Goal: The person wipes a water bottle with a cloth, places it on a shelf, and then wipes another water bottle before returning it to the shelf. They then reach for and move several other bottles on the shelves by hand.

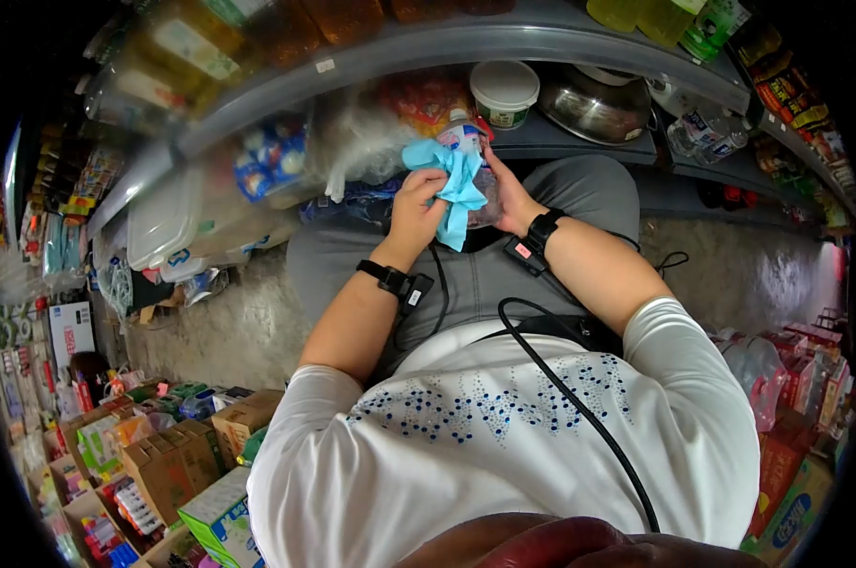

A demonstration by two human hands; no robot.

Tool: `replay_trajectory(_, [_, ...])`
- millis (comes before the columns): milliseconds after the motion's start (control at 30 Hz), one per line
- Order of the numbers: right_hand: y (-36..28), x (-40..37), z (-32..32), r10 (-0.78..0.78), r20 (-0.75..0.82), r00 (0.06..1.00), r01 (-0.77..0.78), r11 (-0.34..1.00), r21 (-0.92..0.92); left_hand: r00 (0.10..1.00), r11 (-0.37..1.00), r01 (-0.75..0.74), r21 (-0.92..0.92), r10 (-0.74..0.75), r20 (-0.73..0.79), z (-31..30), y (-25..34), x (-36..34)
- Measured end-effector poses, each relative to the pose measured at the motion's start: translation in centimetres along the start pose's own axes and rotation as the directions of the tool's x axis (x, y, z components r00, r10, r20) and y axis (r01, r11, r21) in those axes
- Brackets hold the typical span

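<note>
A clear plastic bottle (460, 137) with a pink and blue label is held above my lap, its capped end pointing toward the shelf. My left hand (416, 210) is closed on a light blue cloth (461, 180), which is bunched against the bottle's side and covers much of it. On the bottle's right side my right hand (513, 197) wraps round it, with the fingers partly hidden behind. The cloth hangs down over the lower part of the bottle.
Ahead is a grey shelf (541, 40) with bottles on top. Below it sit a white lidded tub (504, 93), a metal bowl (593, 106), water bottles (697, 134) and a clear plastic bin (167, 222). Cardboard boxes (174, 466) stand behind on the left. A black cable (579, 402) crosses my shirt.
</note>
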State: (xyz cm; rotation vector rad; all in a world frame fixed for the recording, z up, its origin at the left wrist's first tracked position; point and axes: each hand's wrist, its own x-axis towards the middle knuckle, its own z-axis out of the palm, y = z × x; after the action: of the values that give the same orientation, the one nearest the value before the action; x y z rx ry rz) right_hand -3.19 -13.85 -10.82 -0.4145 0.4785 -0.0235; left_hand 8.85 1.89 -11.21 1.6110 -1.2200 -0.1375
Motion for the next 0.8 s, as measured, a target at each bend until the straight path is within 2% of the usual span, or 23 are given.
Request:
replay_trajectory(67, [0.7,0.9,-1.2,0.058,-0.013,0.998,-0.059,0.989,-0.132,0.992,0.998,0.049,0.05,-0.042,-0.123,0.2,-0.9,0.1])
replay_trajectory(100, [1.2,1.6,-2.1,0.058,-0.014,0.998,-0.059,0.99,-0.131,0.992,0.998,0.049,0.05,-0.043,-0.122,0.1,-1.1,0.2])
replay_trajectory(167, [1.7,2.0,-2.5,0.126,0.083,0.989,-0.094,0.946,-0.31,0.943,0.991,0.113,0.069,-0.084,-0.322,-0.4,-1.5,0.5])
replay_trajectory(233, [1.8,0.9,-1.7,0.158,0.114,0.981,-0.114,0.941,-0.32,0.93,0.983,0.147,0.11,-0.1,-0.353,-0.9,-1.8,0.8])
replay_trajectory(300, [2.1,0.6,-1.0,0.081,0.11,0.991,-0.029,0.91,-0.414,0.879,0.973,0.207,-0.101,-0.23,-0.418,-1.0,-2.0,1.0])
replay_trajectory(433, [1.9,1.0,-1.7,0.097,0.106,0.99,-0.051,0.928,-0.37,0.917,0.968,0.161,-0.194,-0.219,-0.333,-0.9,-2.6,0.8])
replay_trajectory(500, [1.6,1.2,-2.0,0.096,0.078,0.992,-0.061,0.929,-0.365,0.925,0.98,0.132,-0.148,-0.175,-0.338,-0.7,-2.0,0.5])
replay_trajectory(567, [1.3,1.4,-1.9,0.02,-0.048,0.999,-0.031,0.971,-0.239,0.986,0.999,0.039,0.0,-0.039,-0.164,-0.4,-1.6,0.2])
replay_trajectory(600, [1.1,1.5,-1.7,-0.011,-0.001,1.0,0.011,0.988,-0.156,0.989,0.995,0.078,-0.058,-0.085,-0.118,-0.1,-0.7,-0.1])
replay_trajectory(633, [0.6,1.3,-1.8,-0.026,0.064,0.998,0.034,0.991,-0.13,0.998,0.999,0.037,-0.036,-0.039,-0.053,0.0,-0.6,-0.1])
replay_trajectory(700, [0.0,-0.1,0.2,-0.044,-0.009,0.999,0.043,0.996,-0.083,1.0,0.999,0.003,-0.043,-0.003,0.023,0.0,-0.4,-0.1])
replay_trajectory(800, [0.5,0.0,0.3,-0.063,-0.03,0.998,0.06,0.993,-0.105,0.999,1.0,0.024,-0.019,-0.025,-0.039,0.0,-0.3,-0.1])
